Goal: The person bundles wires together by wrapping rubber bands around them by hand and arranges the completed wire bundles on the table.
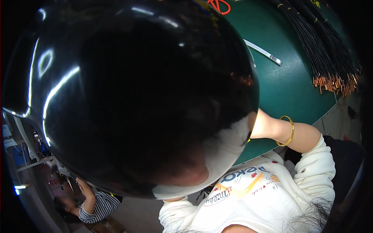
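Observation:
A large glossy black dome, like a lampshade [147, 97], fills most of the head view and covers much of the green table [287, 91]. My right arm reaches in behind its right edge. Only the wrist end of my right hand [260, 124] shows there, below a gold bracelet on the forearm; its fingers are hidden, so what they touch cannot be seen. My left arm goes under the dome's lower edge, and the left hand is wholly covered. Nearest the right hand on the table lies a thin silver metal strip [264, 53], partly behind the dome.
Bundles of black wires [311, 39] with bare copper ends lie at the far right of the table. Red loop handles [220, 6] show at the far edge. Another person in a striped top [100, 207] sits at the lower left, near a metal frame [27, 136].

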A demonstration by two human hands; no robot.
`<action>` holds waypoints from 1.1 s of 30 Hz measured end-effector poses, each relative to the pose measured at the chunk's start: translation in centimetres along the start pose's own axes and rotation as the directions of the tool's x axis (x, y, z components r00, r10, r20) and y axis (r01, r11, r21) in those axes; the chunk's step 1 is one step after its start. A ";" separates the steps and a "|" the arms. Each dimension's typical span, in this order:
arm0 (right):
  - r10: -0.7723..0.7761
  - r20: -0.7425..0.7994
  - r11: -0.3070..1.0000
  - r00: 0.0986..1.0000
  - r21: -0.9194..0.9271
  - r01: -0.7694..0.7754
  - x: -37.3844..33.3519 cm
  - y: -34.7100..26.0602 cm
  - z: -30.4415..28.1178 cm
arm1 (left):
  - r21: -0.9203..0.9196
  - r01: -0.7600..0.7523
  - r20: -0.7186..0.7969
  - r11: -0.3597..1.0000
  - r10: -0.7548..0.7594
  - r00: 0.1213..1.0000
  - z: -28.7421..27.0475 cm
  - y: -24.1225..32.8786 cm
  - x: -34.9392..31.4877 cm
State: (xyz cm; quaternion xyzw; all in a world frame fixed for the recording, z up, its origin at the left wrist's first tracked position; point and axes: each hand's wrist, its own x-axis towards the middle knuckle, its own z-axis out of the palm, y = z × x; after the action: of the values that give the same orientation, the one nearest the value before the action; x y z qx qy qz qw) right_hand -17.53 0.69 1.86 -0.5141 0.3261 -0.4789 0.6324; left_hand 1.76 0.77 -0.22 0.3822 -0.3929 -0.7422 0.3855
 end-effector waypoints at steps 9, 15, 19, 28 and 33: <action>-0.118 -0.028 0.991 0.993 0.055 0.120 0.2 2.1 0.5 | -0.109 0.084 0.021 0.990 -0.082 0.996 -0.4 -0.2 -0.1; -0.170 -0.088 0.983 0.982 0.051 0.175 -0.5 0.4 0.7 | -0.091 0.079 0.013 0.993 -0.078 0.997 -0.3 -0.8 0.4; -0.308 -0.136 0.941 0.942 -0.188 0.280 -0.4 0.3 0.8 | 0.168 -0.036 -0.015 0.985 0.039 0.999 0.7 -0.9 0.1; -0.313 -0.180 0.938 0.932 -0.214 0.273 -0.5 1.0 0.4 | -0.011 -0.039 -0.165 0.999 0.036 0.986 1.4 -0.9 0.4; -0.195 -0.118 0.976 0.974 -0.121 0.181 -0.5 0.3 0.8 | -0.049 -0.028 -0.114 0.998 0.022 0.993 1.0 -0.5 -0.2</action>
State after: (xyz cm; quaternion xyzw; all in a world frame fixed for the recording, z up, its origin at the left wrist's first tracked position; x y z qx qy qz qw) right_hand -16.88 1.46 1.72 -0.5448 0.3419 -0.5502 0.5326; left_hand 0.88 1.40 -0.21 0.4090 -0.3563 -0.7242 0.4258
